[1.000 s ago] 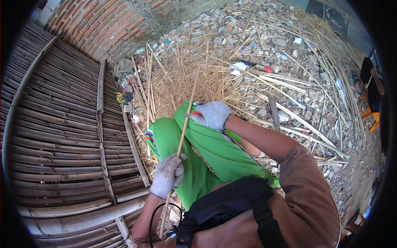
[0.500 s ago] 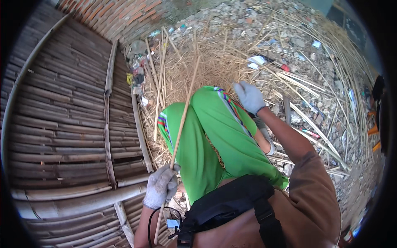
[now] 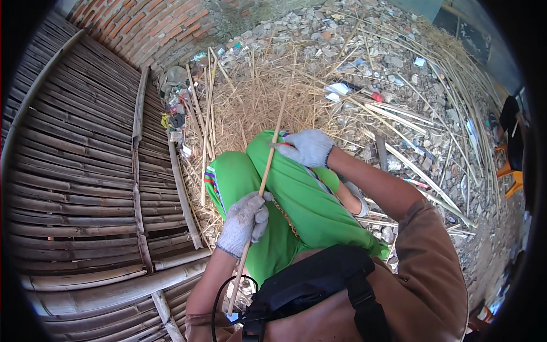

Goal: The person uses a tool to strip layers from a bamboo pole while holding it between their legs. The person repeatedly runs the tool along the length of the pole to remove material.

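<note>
Far left of the frame, a woven bamboo panel (image 3: pixel 85 171) fills the ground up to a brick wall (image 3: pixel 142 25). Moving in, the left hand (image 3: pixel 244 222), gloved, is wrapped closed around the lower part of a thin bamboo strip (image 3: pixel 263 182). The strip runs diagonally from the bottom centre up past the green-trousered knees (image 3: pixel 285 199) toward the dry straw pile (image 3: pixel 256 97). Higher and to the right, the gloved right hand (image 3: pixel 307 147) sits against the strip's upper stretch, fingers curled at it. Loose bamboo strips (image 3: pixel 433 114) litter the rubble at right.
</note>
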Action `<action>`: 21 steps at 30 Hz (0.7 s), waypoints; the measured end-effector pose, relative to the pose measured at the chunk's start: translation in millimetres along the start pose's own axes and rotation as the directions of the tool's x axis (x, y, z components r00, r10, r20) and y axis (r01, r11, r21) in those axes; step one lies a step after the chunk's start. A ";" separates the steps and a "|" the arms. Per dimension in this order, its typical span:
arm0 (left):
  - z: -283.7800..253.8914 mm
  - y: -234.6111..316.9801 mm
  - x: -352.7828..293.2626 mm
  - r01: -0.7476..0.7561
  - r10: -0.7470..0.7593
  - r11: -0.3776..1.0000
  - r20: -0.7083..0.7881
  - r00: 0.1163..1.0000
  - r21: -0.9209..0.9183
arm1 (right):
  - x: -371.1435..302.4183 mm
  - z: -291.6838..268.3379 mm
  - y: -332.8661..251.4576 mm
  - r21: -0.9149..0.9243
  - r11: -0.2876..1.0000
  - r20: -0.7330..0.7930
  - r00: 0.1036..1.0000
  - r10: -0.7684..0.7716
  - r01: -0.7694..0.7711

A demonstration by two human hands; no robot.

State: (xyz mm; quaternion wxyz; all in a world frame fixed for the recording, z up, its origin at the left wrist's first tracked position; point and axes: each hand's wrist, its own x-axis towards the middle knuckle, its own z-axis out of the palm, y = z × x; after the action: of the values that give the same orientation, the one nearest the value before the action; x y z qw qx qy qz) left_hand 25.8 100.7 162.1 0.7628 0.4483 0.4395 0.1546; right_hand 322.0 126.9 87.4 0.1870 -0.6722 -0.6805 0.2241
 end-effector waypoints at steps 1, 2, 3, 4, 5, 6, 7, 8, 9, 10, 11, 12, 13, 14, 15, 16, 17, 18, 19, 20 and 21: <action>0.8 1.3 0.5 0.004 -0.004 1.000 0.000 1.000 0.000 | 1.9 -0.1 -0.6 0.003 1.000 0.002 1.000 0.003 -0.003; 1.9 3.0 0.2 0.013 -0.012 1.000 -0.020 1.000 0.027 | 4.4 -0.3 -1.1 -0.014 1.000 0.035 0.999 0.026 -0.026; 2.8 4.3 -0.4 0.021 -0.019 0.998 -0.040 0.999 0.052 | 6.0 0.1 -1.8 -0.032 0.998 0.068 0.996 0.050 -0.048; 3.5 4.7 -0.7 0.026 -0.024 0.998 -0.040 0.999 0.049 | 6.2 0.1 -2.5 -0.032 0.998 0.073 0.996 0.052 -0.050; 4.2 5.0 -1.0 0.028 -0.023 0.995 -0.053 0.998 0.093 | 5.7 0.1 -2.8 -0.029 0.998 0.060 0.996 0.061 -0.059; 4.8 4.8 -1.4 0.031 -0.022 0.990 -0.064 0.998 0.137 | 4.9 0.4 -3.1 -0.027 0.997 0.047 0.996 0.070 -0.069; 4.9 6.0 -3.3 0.028 -0.020 0.990 -0.064 0.998 0.137 | 6.4 1.7 -3.5 -0.028 0.997 0.045 0.997 0.069 -0.067; 4.9 5.8 -6.4 0.025 -0.013 0.988 -0.078 0.997 0.154 | 7.4 5.1 -3.6 -0.043 0.998 0.025 0.998 0.050 -0.049; 5.2 5.8 -9.3 0.021 -0.006 0.985 -0.091 0.996 0.171 | 7.8 7.7 -3.5 -0.057 0.998 0.005 0.999 0.032 -0.032; 5.8 6.9 -11.5 0.021 -0.006 0.985 -0.087 0.996 0.173 | 7.6 9.5 -2.8 -0.058 0.998 0.002 0.999 0.036 -0.036; 6.7 8.2 -13.8 0.021 -0.003 0.981 -0.094 0.996 0.195 | 7.1 11.1 -1.7 -0.065 0.997 -0.004 1.000 0.027 -0.027; 6.8 8.4 -15.4 0.022 0.000 0.976 -0.101 0.995 0.217 | 6.1 12.5 -0.4 -0.073 0.997 -0.010 1.000 0.018 -0.019; 3.8 7.1 -17.6 0.021 0.001 0.975 -0.101 0.995 0.219 | 5.5 12.6 -2.5 -0.072 0.997 -0.012 1.000 0.018 -0.019; -0.6 5.2 -19.6 0.024 -0.003 0.977 -0.097 0.995 0.211 | 4.8 12.8 -4.8 -0.082 0.997 -0.020 1.000 0.016 -0.018; -2.5 3.7 -21.2 0.026 -0.008 0.979 -0.092 0.996 0.203 | 3.9 12.9 -6.9 -0.091 0.996 -0.029 0.999 0.014 -0.017; -1.5 3.9 -22.7 0.025 -0.006 0.978 -0.090 0.996 0.205 | 2.8 13.4 -7.3 -0.091 0.996 -0.032 0.999 0.015 -0.018; 0.0 4.6 -24.4 0.025 -0.008 0.981 -0.091 0.996 0.194 | 1.7 13.9 -7.8 -0.090 0.996 -0.047 0.999 0.014 -0.018; 1.4 5.3 -26.2 0.026 -0.009 0.983 -0.091 0.996 0.182 | 0.9 13.9 -7.8 -0.090 0.996 -0.061 0.998 0.012 -0.017; 2.9 5.6 -28.0 0.023 -0.007 0.982 -0.091 0.996 0.186 | 0.8 14.5 -6.2 -0.089 0.996 -0.065 0.998 0.011 -0.017; 4.7 5.8 -29.8 0.030 -0.012 0.983 -0.097 0.995 0.183 | 0.6 15.0 -4.4 -0.101 0.995 -0.078 0.997 -0.005 -0.003; 6.2 6.6 -30.9 0.036 -0.018 0.983 -0.102 0.995 0.180 | 0.7 15.3 -2.6 -0.114 0.993 -0.091 0.996 -0.021 0.010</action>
State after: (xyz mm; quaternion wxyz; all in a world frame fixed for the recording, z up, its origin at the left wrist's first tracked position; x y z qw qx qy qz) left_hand 14.4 81.5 185.3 0.6979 0.5015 0.4955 0.1259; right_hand 311.3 126.8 76.1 0.1815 -0.6861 -0.6878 0.1524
